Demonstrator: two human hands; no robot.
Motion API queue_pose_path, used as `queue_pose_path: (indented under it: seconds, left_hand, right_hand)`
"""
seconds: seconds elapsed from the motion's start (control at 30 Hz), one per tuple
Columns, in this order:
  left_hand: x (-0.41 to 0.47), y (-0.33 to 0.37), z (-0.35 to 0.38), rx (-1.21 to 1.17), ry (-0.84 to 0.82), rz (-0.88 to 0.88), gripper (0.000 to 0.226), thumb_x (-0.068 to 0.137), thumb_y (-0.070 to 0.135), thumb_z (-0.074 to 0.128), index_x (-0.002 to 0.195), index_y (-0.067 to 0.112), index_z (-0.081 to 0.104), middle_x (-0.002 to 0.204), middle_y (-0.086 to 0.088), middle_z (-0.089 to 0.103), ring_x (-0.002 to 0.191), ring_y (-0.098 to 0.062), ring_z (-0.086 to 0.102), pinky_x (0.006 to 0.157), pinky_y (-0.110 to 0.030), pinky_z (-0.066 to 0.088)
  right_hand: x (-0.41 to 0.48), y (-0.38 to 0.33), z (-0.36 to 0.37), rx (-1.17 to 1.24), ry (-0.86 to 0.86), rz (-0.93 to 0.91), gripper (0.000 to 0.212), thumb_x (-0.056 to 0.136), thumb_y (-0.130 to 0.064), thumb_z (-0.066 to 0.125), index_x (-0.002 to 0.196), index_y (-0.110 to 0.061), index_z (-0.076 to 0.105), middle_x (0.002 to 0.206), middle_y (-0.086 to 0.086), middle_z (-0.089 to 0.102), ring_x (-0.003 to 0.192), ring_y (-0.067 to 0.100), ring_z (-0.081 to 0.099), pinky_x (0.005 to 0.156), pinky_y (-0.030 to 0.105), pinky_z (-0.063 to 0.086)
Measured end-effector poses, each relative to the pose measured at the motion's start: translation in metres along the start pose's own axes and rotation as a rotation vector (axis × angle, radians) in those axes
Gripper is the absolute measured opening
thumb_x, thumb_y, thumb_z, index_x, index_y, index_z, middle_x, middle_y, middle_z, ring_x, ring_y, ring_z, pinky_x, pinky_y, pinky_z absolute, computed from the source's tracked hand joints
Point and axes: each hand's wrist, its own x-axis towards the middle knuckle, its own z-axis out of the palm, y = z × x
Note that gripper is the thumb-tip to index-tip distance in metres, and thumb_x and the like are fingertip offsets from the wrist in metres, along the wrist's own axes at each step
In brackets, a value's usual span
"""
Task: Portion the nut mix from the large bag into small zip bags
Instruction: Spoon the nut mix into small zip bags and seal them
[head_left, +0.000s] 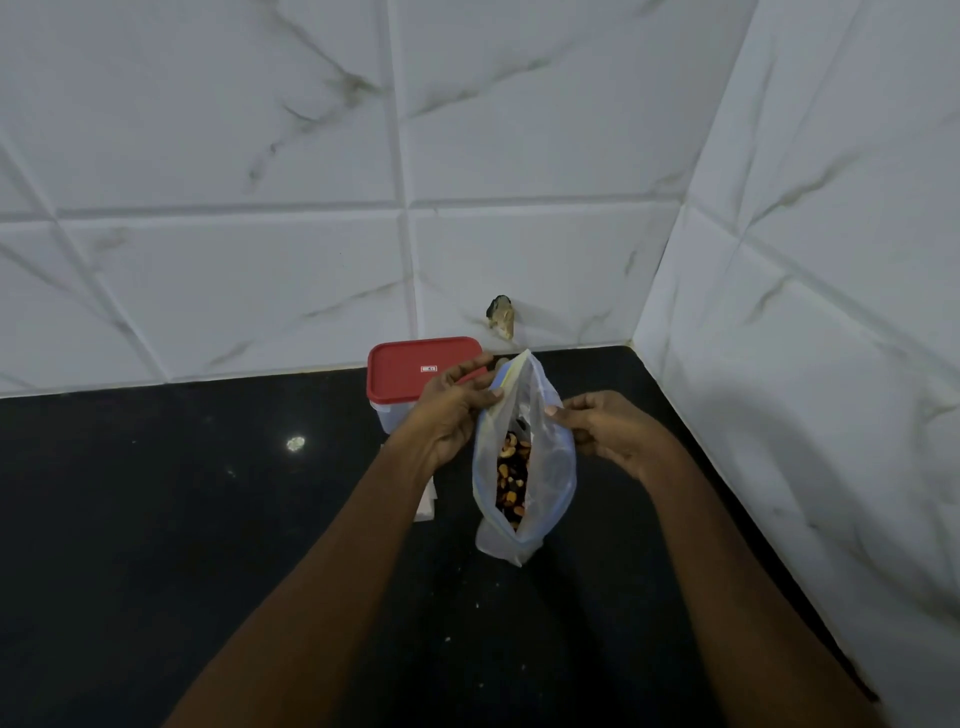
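Observation:
A clear zip bag (550, 467) with a blue zip strip stands upright on the black counter, its mouth pulled apart. Nut mix (511, 475) shows inside through the opening. My left hand (454, 410) pinches the left lip of the bag near its top. My right hand (605, 428) pinches the right lip. A small pale stack, perhaps small bags (425, 501), lies on the counter, mostly hidden under my left forearm.
A clear plastic container with a red lid (415, 369) stands just behind my left hand, against the marble-tiled wall. A tiled side wall closes off the right. The black counter (182, 519) stretches to the left and toward me.

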Motion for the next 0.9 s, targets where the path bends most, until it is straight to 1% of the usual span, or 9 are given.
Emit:
queue_pose_path:
  seconds: [0.1,0.17,0.27,0.37,0.47,0.57,0.67,0.77,0.9]
  left_hand:
    - [-0.006,0.004,0.006,0.082,0.007,0.029,0.042,0.088,-0.015,0.056,0.124,0.007,0.054,0.108,-0.011,0.066,0.094,-0.022,0.066,0.071,-0.031,0.06]
    - [-0.01,0.004,0.008,0.317,0.066,0.042,0.043,0.089,-0.004,0.062,0.129,0.006,0.052,0.104,-0.005,0.064,0.092,-0.018,0.064,0.072,-0.03,0.058]
    - [-0.015,0.006,0.002,0.822,0.12,0.049,0.035,0.091,0.021,0.067,0.123,0.011,0.056,0.099,0.0,0.061,0.084,-0.014,0.062,0.062,-0.024,0.052]
    - [-0.021,0.011,-0.005,1.01,0.067,0.022,0.019,0.093,0.023,0.064,0.108,0.011,0.063,0.093,-0.006,0.065,0.076,-0.014,0.063,0.059,-0.023,0.052]
    - [-0.026,0.012,-0.008,0.961,0.018,-0.043,0.018,0.094,0.016,0.061,0.11,0.007,0.063,0.09,-0.006,0.067,0.074,-0.012,0.066,0.06,-0.022,0.055]
    - [-0.031,0.006,-0.004,0.761,-0.017,-0.114,0.019,0.096,0.01,0.057,0.113,0.005,0.061,0.095,-0.007,0.067,0.081,-0.013,0.068,0.061,-0.021,0.056]
    - [-0.031,-0.002,0.003,0.524,0.014,-0.115,0.012,0.096,0.006,0.055,0.107,0.006,0.061,0.105,-0.013,0.066,0.094,-0.02,0.067,0.071,-0.029,0.058]
    - [-0.029,-0.011,0.011,0.311,0.113,-0.074,0.024,0.093,0.001,0.057,0.116,0.006,0.052,0.112,-0.017,0.064,0.098,-0.028,0.067,0.074,-0.038,0.059]
    - [-0.037,-0.019,0.011,0.195,0.118,-0.029,0.016,0.096,-0.002,0.052,0.104,0.01,0.059,0.106,-0.013,0.063,0.097,-0.027,0.064,0.076,-0.038,0.058]
  right_hand:
    - [-0.008,-0.001,-0.001,0.045,-0.022,-0.039,0.016,0.092,-0.012,0.063,0.106,-0.005,0.065,0.102,0.013,0.07,0.092,0.023,0.068,0.072,0.032,0.057]
    - [-0.008,0.002,0.001,0.153,0.023,-0.072,0.015,0.093,-0.008,0.061,0.108,-0.004,0.066,0.102,0.013,0.07,0.091,0.021,0.068,0.07,0.029,0.056]
    - [-0.008,0.009,0.006,0.209,0.082,-0.058,0.018,0.093,-0.011,0.062,0.11,-0.006,0.066,0.109,0.014,0.07,0.099,0.024,0.068,0.081,0.036,0.058]
    - [-0.015,0.012,0.006,0.146,0.054,-0.029,0.027,0.091,-0.021,0.066,0.114,-0.007,0.064,0.111,0.013,0.07,0.101,0.025,0.069,0.086,0.04,0.058]
    - [-0.027,0.012,0.004,0.035,-0.037,0.026,0.028,0.089,-0.023,0.068,0.11,-0.006,0.064,0.103,0.011,0.071,0.093,0.022,0.07,0.074,0.032,0.058]
    - [-0.032,0.012,0.005,0.006,-0.118,0.039,0.024,0.09,-0.015,0.066,0.111,-0.003,0.064,0.104,0.011,0.071,0.093,0.02,0.07,0.071,0.029,0.058]
    - [-0.029,0.014,0.014,0.273,-0.097,-0.013,0.024,0.095,-0.01,0.058,0.117,-0.004,0.063,0.113,0.014,0.069,0.102,0.023,0.069,0.077,0.032,0.058]
    - [-0.026,0.019,0.025,0.633,-0.02,0.021,0.024,0.098,-0.01,0.052,0.12,-0.006,0.062,0.112,0.014,0.068,0.102,0.024,0.067,0.083,0.035,0.057]
    - [-0.04,0.025,0.026,0.466,-0.029,-0.004,0.022,0.096,-0.02,0.058,0.113,-0.01,0.067,0.103,0.008,0.073,0.094,0.019,0.07,0.073,0.031,0.057]
